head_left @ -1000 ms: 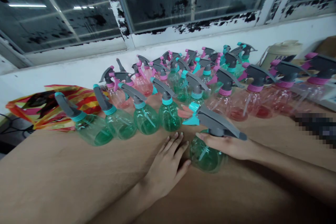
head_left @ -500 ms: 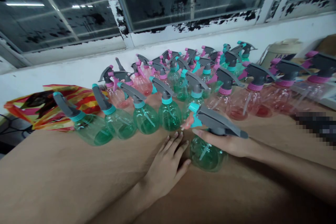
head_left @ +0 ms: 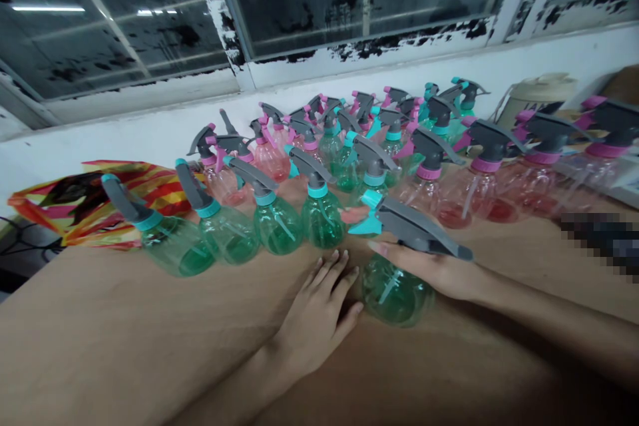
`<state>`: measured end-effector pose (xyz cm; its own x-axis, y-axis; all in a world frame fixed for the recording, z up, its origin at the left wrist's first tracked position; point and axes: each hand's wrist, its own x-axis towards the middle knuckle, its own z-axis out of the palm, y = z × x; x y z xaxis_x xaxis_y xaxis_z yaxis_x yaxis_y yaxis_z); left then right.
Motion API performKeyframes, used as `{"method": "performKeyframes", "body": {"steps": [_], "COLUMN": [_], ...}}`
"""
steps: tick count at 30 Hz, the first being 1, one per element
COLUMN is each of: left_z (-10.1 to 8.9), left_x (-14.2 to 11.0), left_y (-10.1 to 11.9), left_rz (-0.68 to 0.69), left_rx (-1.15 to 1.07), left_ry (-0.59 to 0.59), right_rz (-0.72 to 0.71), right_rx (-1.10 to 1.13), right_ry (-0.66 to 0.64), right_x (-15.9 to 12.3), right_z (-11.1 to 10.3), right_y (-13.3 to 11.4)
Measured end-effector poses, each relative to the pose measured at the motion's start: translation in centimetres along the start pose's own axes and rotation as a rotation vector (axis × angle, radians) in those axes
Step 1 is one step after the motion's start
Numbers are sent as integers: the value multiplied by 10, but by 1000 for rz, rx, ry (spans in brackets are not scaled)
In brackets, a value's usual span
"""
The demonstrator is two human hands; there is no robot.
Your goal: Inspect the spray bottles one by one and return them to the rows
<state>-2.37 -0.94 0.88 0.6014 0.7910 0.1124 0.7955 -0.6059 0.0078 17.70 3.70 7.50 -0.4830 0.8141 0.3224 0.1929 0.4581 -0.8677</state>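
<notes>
My right hand (head_left: pixel 434 269) is wrapped round the neck of a green spray bottle (head_left: pixel 394 293) with a grey trigger head (head_left: pixel 414 229) and teal nozzle; one finger reaches to the trigger. The bottle stands on the brown table (head_left: pixel 124 346) in front of me. My left hand (head_left: pixel 317 316) lies flat on the table with fingers stretched out, its fingertips beside the bottle's left side.
A row of green spray bottles (head_left: pixel 274 219) stands behind my hands, with several pink ones (head_left: pixel 449 203) and more green ones further back to the wall. A striped red and yellow bag (head_left: pixel 90 203) lies at the left. A beige container (head_left: pixel 539 100) stands at the right.
The grey trigger head under my right hand has tipped slightly, and the forefinger has shifted on the trigger. My left hand has stayed put.
</notes>
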Motion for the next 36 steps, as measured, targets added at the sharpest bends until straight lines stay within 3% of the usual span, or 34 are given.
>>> {"method": "performKeyframes", "body": {"steps": [15,23,30,36], "left_z": [-1,4,1,1], "left_x": [1,-1,0,0], "left_y": [0,-1,-1,0], "left_rz": [-6,-2,8,3], "left_rx": [-4,-33,-4,-11], "left_ry": [-8,39,3,41], "right_rz": [31,15,5,-16], "right_rx": [10,24,66,58], "right_ry": [-18,47,-1,-59], "right_x": [0,-1,-2,0], "right_z": [-1,1,-1,-2], "right_y": [0,-4,-6,-7]}}
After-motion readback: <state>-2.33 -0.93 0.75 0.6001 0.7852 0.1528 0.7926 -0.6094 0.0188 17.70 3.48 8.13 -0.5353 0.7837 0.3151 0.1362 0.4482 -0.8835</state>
